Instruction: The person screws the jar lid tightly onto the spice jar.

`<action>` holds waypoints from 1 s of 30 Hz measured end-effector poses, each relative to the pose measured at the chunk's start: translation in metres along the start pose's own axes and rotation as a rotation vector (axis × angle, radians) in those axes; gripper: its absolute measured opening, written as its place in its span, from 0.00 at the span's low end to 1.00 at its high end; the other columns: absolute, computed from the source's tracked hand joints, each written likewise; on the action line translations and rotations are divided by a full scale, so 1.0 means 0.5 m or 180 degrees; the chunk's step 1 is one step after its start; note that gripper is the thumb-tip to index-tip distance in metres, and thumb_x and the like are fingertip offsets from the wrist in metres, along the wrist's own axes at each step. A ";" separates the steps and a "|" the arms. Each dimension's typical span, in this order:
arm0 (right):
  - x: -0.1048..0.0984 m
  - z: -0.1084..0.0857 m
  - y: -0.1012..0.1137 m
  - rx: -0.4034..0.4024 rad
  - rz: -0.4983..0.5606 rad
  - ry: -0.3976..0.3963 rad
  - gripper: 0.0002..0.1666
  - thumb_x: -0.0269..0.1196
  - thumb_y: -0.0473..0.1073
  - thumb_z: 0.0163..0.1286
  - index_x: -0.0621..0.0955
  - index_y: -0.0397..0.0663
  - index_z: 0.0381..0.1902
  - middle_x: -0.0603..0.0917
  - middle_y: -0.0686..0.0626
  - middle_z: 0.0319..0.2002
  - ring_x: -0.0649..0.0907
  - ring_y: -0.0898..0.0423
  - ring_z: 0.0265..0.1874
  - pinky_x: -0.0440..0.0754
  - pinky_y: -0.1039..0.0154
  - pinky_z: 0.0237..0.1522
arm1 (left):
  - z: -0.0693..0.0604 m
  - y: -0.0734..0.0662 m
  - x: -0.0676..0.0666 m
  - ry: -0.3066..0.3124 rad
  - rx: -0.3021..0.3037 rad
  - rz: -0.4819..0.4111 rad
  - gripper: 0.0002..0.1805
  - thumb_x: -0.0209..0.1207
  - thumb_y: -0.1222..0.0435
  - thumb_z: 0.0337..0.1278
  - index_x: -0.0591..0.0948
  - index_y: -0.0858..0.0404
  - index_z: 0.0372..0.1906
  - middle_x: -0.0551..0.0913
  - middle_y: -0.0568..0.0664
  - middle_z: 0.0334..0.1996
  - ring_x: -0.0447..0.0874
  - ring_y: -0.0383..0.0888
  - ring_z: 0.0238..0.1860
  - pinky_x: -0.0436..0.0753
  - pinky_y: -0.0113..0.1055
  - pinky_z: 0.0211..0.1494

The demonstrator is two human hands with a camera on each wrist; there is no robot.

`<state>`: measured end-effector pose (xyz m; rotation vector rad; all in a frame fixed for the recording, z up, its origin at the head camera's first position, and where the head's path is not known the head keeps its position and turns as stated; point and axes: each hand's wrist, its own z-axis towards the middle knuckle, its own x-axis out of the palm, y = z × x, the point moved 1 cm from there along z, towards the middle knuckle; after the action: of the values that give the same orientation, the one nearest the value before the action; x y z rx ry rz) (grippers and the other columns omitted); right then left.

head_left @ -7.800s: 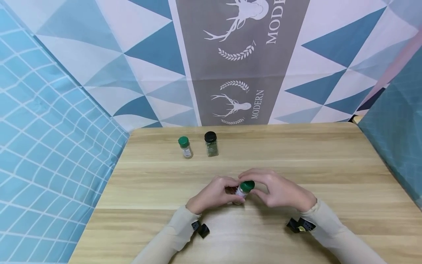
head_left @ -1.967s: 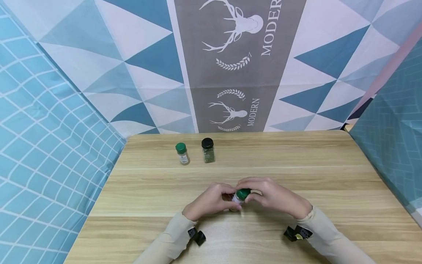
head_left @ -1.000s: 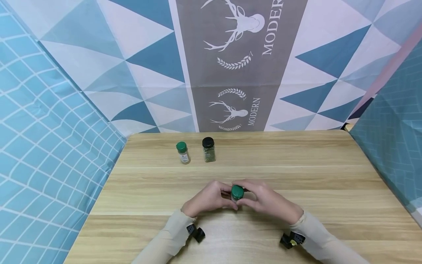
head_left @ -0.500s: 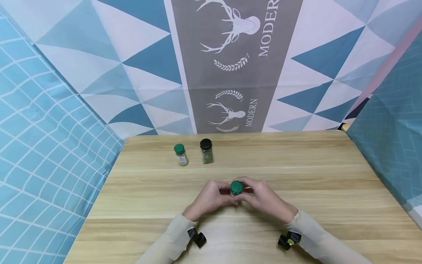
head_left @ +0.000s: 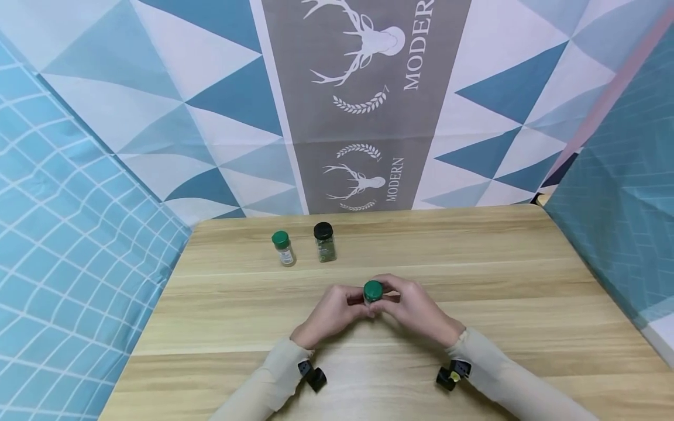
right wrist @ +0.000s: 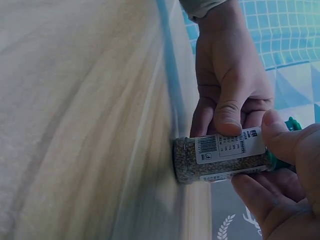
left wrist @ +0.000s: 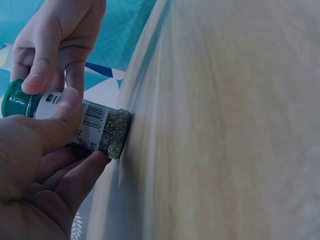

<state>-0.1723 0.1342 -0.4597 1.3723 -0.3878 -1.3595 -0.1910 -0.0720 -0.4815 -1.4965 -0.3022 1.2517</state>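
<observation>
A small clear spice jar [head_left: 372, 289] with a green cap stands upright between both hands in the head view. Brownish grains fill it, and its white label carries a barcode, as the left wrist view shows. My left hand [head_left: 329, 316] grips the jar's body between thumb and fingers. Higher up, below the cap, my right hand [right wrist: 300, 170] pinches the same jar, its thumb on the label's upper end. The jar's base meets or nearly meets the wooden table [head_left: 474, 263]. Fingers hide part of the label.
Toward the back left of the table stand a second green-capped jar [head_left: 284, 250] and a black-capped jar [head_left: 325, 245] with green contents. Patterned cloth hangs behind, with blue tiled cloth [head_left: 63, 234] on the left. Small black cameras [head_left: 312, 375] sit on both wrists.
The jar was tilted to the right with my right hand round its cap; now it is upright. My right hand has moved left and down onto the jar below the cap. The head view shifted slightly.
</observation>
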 end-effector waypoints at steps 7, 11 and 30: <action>0.003 0.028 -0.016 0.0073 0.0037 -0.0236 0.26 0.77 0.40 0.59 0.84 0.45 0.56 0.90 0.48 0.48 0.89 0.54 0.47 0.88 0.63 0.53 | 0.018 0.015 -0.015 -0.0079 -0.0076 0.0155 0.10 0.72 0.63 0.59 0.91 0.54 0.45 0.92 0.43 0.43 0.89 0.35 0.47 0.85 0.28 0.55; 0.002 0.043 -0.019 0.0214 0.0076 -0.0285 0.27 0.77 0.42 0.59 0.84 0.45 0.56 0.90 0.48 0.48 0.89 0.53 0.48 0.88 0.60 0.54 | 0.025 0.021 -0.018 -0.0156 -0.0096 0.0195 0.09 0.71 0.62 0.61 0.90 0.53 0.45 0.92 0.41 0.42 0.89 0.34 0.46 0.86 0.28 0.52; 0.002 0.094 -0.039 0.0208 -0.0098 -0.0328 0.26 0.76 0.36 0.61 0.83 0.40 0.57 0.90 0.45 0.48 0.90 0.51 0.48 0.88 0.61 0.54 | 0.053 0.033 -0.029 -0.0340 -0.0072 0.0382 0.05 0.66 0.65 0.67 0.88 0.58 0.45 0.92 0.46 0.41 0.87 0.34 0.41 0.87 0.27 0.45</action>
<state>-0.2204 0.1187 -0.4635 1.3699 -0.4853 -1.4582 -0.2254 -0.0738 -0.4834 -1.4876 -0.3013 1.4312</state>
